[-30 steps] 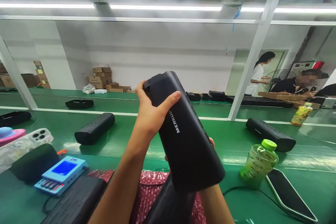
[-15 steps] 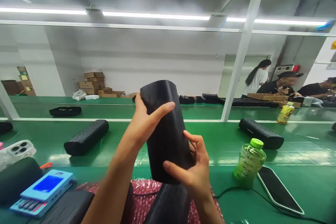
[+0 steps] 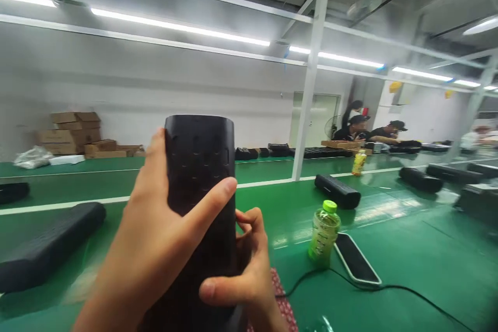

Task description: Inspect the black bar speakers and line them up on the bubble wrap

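Observation:
A long black plastic housing (image 3: 198,161) stands roughly upright in front of me, its face with rows of small recesses turned my way. My left hand (image 3: 163,218) wraps its left side, thumb lying across the front. Lower down on the right, my right hand (image 3: 245,270) grips the same housing with its thumb on the front; some of its fingers are hidden behind. The housing's lower end is in shadow, merging with dark shapes beneath. Red bubble wrap (image 3: 283,301) shows under my right wrist.
Right of my hands are a green-capped bottle (image 3: 324,236), a phone (image 3: 357,259) and a black cable (image 3: 408,290). Similar black housings (image 3: 337,191) lie along the green table (image 3: 408,238). A white post (image 3: 311,88) rises beyond. Co-workers (image 3: 356,127) sit at the far right.
My view has swung to the right. The housing has turned, so its recessed face shows instead of the smooth side, and it is nearer to me. Both hands keep hold of it.

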### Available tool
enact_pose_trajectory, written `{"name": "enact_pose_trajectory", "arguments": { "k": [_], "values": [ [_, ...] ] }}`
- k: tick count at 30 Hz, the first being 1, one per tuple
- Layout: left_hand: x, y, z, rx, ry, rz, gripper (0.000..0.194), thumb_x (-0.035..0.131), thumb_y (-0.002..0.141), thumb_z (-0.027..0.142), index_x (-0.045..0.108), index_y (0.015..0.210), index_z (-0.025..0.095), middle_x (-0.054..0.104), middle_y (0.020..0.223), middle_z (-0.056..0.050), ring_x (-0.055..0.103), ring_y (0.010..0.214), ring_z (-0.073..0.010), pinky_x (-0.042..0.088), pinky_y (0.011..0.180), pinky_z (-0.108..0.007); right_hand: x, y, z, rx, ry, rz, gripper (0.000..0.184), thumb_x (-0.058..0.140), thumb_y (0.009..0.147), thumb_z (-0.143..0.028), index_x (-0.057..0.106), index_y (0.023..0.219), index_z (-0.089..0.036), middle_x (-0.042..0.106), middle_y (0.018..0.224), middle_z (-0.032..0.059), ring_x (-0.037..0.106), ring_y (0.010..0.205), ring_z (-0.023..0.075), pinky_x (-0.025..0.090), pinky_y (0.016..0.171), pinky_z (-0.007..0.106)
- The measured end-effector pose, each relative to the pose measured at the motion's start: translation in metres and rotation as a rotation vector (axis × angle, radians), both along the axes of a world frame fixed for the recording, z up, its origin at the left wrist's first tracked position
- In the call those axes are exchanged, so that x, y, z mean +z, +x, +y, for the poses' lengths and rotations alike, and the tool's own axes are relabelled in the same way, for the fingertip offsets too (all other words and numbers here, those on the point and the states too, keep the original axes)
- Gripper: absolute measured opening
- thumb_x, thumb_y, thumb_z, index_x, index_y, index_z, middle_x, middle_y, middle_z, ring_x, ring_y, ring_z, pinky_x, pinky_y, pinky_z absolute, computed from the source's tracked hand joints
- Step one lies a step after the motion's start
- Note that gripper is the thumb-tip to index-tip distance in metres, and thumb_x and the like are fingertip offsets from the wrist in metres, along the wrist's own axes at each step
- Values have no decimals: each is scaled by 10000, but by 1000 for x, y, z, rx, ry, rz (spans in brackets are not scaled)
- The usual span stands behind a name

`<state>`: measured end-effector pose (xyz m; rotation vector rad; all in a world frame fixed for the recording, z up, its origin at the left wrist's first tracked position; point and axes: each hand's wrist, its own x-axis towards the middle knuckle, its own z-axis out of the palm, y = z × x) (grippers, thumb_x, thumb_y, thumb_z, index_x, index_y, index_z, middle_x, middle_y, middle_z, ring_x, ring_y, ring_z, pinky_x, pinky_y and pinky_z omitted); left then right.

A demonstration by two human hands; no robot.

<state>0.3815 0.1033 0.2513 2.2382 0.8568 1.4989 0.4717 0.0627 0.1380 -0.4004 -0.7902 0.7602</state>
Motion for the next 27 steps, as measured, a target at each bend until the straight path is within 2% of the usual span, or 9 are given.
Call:
{"name": "enact_pose_trajectory", "arguments": {
  "k": [4, 9, 13, 15, 16, 18, 20, 23, 27],
  "values": [
    [-7, 6, 0, 95, 103, 111, 994, 444, 684, 830, 188, 1496, 317, 355, 1473, -45, 365, 1311, -411, 320, 1044, -686, 9, 8, 0, 160, -34, 185, 872, 862, 235, -150, 331, 924, -218, 635, 782, -12, 604, 670, 135, 487, 651, 196],
    [-10, 16, -5, 83, 285, 177, 714, 410, 783, 774, 449, 1348, 339, 449, 1383, -63, 347, 1306, -420, 356, 987, -681, 3, 18, 10, 358, 126, 286, 512, 753, 559, -452, 530, 939, -192, 654, 911, 26, 634, 858, 234, 548, 810, 368],
    [5, 20, -18, -160, 305, 264, 679, 503, 756, 755, 511, 1304, 354, 533, 1311, -47, 439, 1236, -366, 377, 1002, -619, -4, 29, 5, 585, 56, 415, 532, 467, 758, -633, 636, 1028, -207, 669, 944, -15, 635, 918, 213, 528, 924, 390],
    [12, 23, -18, -343, 236, 239, 591, 585, 776, 637, 554, 1264, 304, 593, 1226, -22, 526, 1147, -293, 421, 1015, -496, 2, 35, -8, 570, 17, 587, 637, 226, 882, -651, 644, 1010, -188, 656, 1000, 17, 621, 976, 172, 508, 949, 316],
    [13, 24, -14, -389, 193, 182, 523, 600, 799, 560, 572, 1234, 270, 612, 1192, -13, 560, 1098, -254, 447, 997, -430, 7, 39, -15, 560, 2, 620, 690, 164, 902, -673, 651, 970, -190, 646, 1043, 40, 612, 1013, 195, 521, 925, 361],
    [9, 20, -2, -355, 153, 87, 417, 601, 827, 445, 597, 1171, 209, 625, 1166, -15, 589, 1040, -207, 468, 963, -347, 20, 49, -27, 434, -134, 692, 598, 195, 972, -599, 623, 1131, -213, 584, 1201, 73, 596, 1053, 213, 550, 837, 397],
    [-4, 8, 11, -239, 156, 120, 383, 598, 838, 409, 599, 1145, 181, 619, 1179, -26, 582, 1055, -198, 449, 978, -338, 30, 58, -36, 390, -180, 707, 595, 201, 980, -597, 486, 1350, -227, 482, 1327, 135, 602, 1026, 246, 573, 673, 399],
    [-37, -18, 14, -168, 14, 363, 398, 597, 836, 472, 600, 1128, 201, 631, 1150, -27, 577, 1063, -207, 442, 982, -382, 38, 67, -45, 264, -186, 773, 658, 193, 954, -602, 450, 1386, -176, 504, 1278, 179, 626, 928, 250, 552, 506, 359],
    [-96, -41, -18, -190, -226, 766, 571, 595, 806, 542, 500, 1276, 231, 587, 1238, -66, 566, 1105, -248, 480, 957, -471, 40, 74, -47, 120, -172, 891, 703, 213, 871, -611, 496, 1341, -170, 555, 1194, 177, 626, 925, 249, 536, 482, 360]
  ]
}}
